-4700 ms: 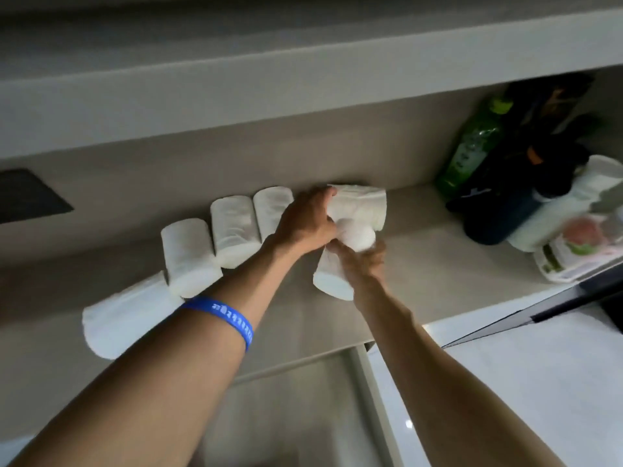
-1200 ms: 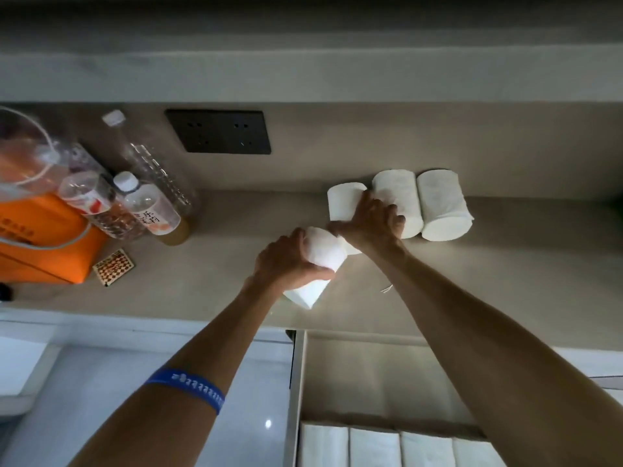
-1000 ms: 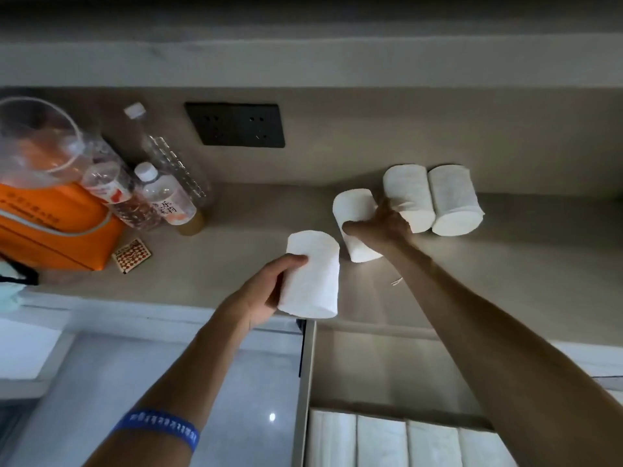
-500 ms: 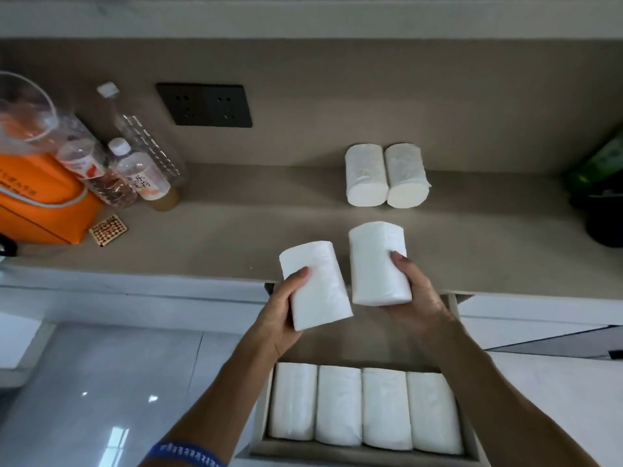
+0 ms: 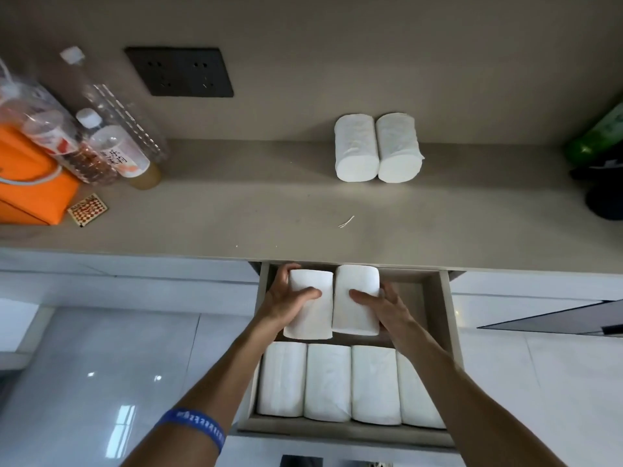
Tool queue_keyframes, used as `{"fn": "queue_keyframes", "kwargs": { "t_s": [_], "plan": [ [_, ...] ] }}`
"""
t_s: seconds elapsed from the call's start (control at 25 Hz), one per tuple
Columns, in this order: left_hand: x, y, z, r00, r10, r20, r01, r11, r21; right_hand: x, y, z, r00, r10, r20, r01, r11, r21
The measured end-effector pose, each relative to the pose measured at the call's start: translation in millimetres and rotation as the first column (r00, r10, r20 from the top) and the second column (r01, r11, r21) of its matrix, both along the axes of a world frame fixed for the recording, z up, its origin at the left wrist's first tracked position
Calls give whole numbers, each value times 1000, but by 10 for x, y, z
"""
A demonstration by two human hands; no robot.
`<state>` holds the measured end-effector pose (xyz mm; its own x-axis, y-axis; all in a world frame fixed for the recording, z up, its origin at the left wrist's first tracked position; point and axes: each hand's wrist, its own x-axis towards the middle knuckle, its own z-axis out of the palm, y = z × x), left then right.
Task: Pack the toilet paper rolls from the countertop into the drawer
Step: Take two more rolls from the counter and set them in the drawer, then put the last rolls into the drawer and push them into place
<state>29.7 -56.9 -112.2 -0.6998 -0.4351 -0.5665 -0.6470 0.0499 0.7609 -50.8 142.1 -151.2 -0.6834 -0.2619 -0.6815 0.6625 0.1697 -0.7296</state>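
Note:
My left hand [image 5: 286,303] grips a white toilet paper roll [image 5: 312,315], and my right hand [image 5: 384,306] grips a second roll [image 5: 355,305]. Both rolls lie side by side inside the back half of the open drawer [image 5: 446,318], under the countertop edge. A row of several white rolls [image 5: 328,382] fills the drawer's front half. Two more rolls [image 5: 355,148] [image 5: 397,148] lie touching each other on the beige countertop [image 5: 269,203] against the back wall.
At the left of the countertop stand clear plastic bottles [image 5: 111,153], an orange bag [image 5: 27,190] and a small checkered packet [image 5: 88,208]. A black socket panel [image 5: 180,72] is on the wall. A green bottle [image 5: 596,139] and dark containers [image 5: 606,197] sit at far right.
Both hands have come down from above the countertop edge into the drawer, each carrying its roll. Two rolls are left on the countertop.

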Motion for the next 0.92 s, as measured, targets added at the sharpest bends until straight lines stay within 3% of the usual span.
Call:
{"fn": "queue_keyframes", "kwargs": {
  "t_s": [0.12,0.2,0.24,0.36,0.48,0.56,0.8,0.84,0.92],
  "plan": [
    [-23,-72,-205,995,-30,99,35,998,-51,41,-96,-265,995,91,27,-93,995,47],
    [-53,-130,-272,972,-150,181,176,976,-132,88,-101,-422,989,133,64,-139,986,89],
    [-118,-170,-287,930,-275,244,332,914,-233,83,-101,-465,988,139,71,-145,985,96],
    [-332,-262,-164,714,-555,427,699,538,-470,-10,-105,-471,970,226,84,-236,962,138],
    [-371,-351,-90,582,-636,507,785,274,-556,-63,-144,-438,949,304,77,-314,925,213],
    [-307,-391,-100,552,-644,530,783,182,-595,-25,-190,-453,960,275,51,-279,929,242],
    [-290,-336,-81,571,-636,519,760,170,-628,0,-259,-328,943,328,59,-332,911,244],
    [-279,-291,-47,577,-633,517,766,199,-611,6,-286,-241,920,386,72,-389,874,292],
    [-334,-192,110,639,-630,441,728,312,-610,-65,-319,20,818,576,8,-496,698,516]
  ]
}}
